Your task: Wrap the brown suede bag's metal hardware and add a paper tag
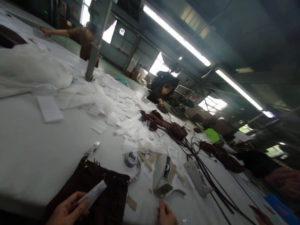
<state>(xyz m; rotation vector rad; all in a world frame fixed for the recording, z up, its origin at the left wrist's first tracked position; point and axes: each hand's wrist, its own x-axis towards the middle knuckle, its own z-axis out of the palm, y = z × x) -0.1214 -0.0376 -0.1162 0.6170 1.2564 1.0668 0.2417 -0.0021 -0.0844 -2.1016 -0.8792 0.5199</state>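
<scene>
My left hand (pixel 70 210) pinches a folded white paper strip (pixel 95 192) between thumb and fingers. Beneath the strip lies a dark brown suede-like drawstring bag (pixel 112 195) with small metal eyelets along its top edge. Just right of the bag, my right hand (pixel 167 215) has its fingers curled together at the lower edge of the view; whatever is in them is too small or hidden. Beyond that hand stands a grey tape dispenser (pixel 161 178), with a second tape dispenser (pixel 199 178) to its right. A wrapped, coiled strap (pixel 131 160) rests above the bag's right corner.
White paper sheets (pixel 140 134) and tan strips (pixel 145 161) litter the white table (pixel 77 137). Brown bags (pixel 164 123) with long dark straps stretch along the right. Another person's hand (pixel 260 215) shows at lower right. Two co-workers are across the table; a post (pixel 97 43) rises through it.
</scene>
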